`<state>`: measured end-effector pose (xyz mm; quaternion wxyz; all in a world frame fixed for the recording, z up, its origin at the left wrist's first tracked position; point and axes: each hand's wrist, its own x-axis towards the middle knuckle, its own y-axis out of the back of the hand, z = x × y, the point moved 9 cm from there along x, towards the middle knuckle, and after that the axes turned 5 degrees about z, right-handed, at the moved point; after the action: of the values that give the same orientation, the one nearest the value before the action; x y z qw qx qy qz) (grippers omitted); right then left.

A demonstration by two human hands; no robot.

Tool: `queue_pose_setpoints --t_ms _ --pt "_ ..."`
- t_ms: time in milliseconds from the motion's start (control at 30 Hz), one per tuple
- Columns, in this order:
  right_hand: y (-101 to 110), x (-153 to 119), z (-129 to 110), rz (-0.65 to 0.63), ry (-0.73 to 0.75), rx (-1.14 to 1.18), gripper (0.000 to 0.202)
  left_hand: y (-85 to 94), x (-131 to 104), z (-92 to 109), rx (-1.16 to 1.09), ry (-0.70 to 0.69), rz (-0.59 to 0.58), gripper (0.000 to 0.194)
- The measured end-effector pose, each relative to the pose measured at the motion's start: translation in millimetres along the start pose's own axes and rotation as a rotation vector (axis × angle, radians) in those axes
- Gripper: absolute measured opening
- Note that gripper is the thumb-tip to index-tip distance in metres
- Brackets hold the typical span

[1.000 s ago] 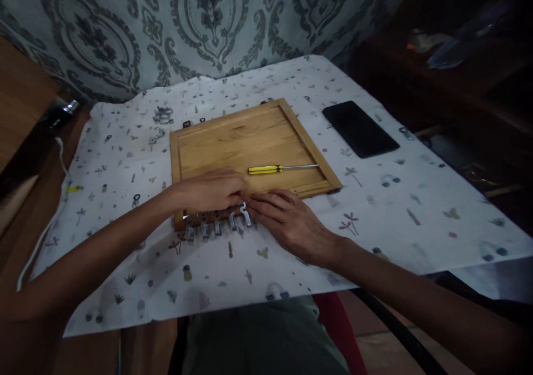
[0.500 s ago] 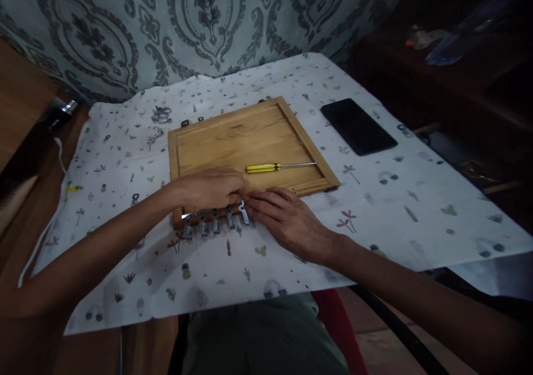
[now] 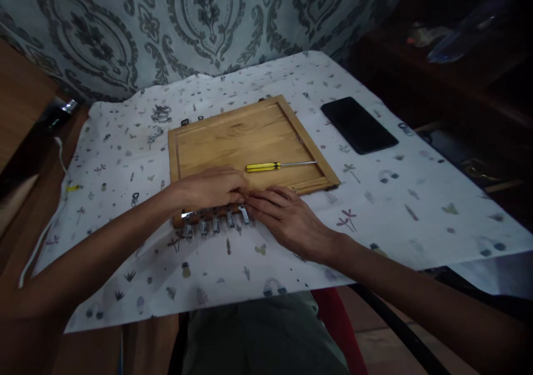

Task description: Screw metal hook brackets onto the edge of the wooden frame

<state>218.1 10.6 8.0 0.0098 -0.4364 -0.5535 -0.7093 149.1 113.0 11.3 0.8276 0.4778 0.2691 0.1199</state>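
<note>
A framed wooden panel [image 3: 233,136] lies on the patterned cloth, with a yellow-handled screwdriver [image 3: 264,166] resting on it. Along its near edge sits a row of several metal hinges [image 3: 216,226]. My left hand [image 3: 214,187] rests over that edge, fingers curled and pinched together beside the rightmost hinge [image 3: 244,214]. My right hand [image 3: 287,219] meets it from the right, its fingers pressed together at the same hinge. Whatever lies between the fingertips is too small and hidden to name.
Loose metal hinges [image 3: 160,114] lie beyond the panel's left corner. A black phone [image 3: 358,125] lies to the right on the cloth-covered table [image 3: 375,214]. A white cable [image 3: 45,225] runs down the left side, and a patterned curtain [image 3: 216,19] hangs behind.
</note>
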Motion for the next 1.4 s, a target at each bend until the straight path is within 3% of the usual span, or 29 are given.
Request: queue_pose_setpoints --t_ms 333,667,1000,1233,1400 --pt "-2 -2 2 -0.021 -0.013 0.041 0.038 -2.9 3 -10 -0.200 0.012 0.049 0.024" --pt "-4 -3 2 -0.024 -0.018 0.048 0.039 -2.1 0 -13 -0.198 -0.028 0.153 0.029" --pt "-1 -2 1 -0.014 0.001 -0.003 0.034 -1.5 -4 -12 -0.218 -0.074 0.119 0.029" --pt "-2 -2 2 -0.021 -0.018 0.014 0.036 4.0 -26 -8 -0.179 -0.035 0.245 0.023" --pt "0 -2 2 -0.002 -0.016 0.029 0.032 -0.6 -49 10 0.043 0.094 0.380 0.039"
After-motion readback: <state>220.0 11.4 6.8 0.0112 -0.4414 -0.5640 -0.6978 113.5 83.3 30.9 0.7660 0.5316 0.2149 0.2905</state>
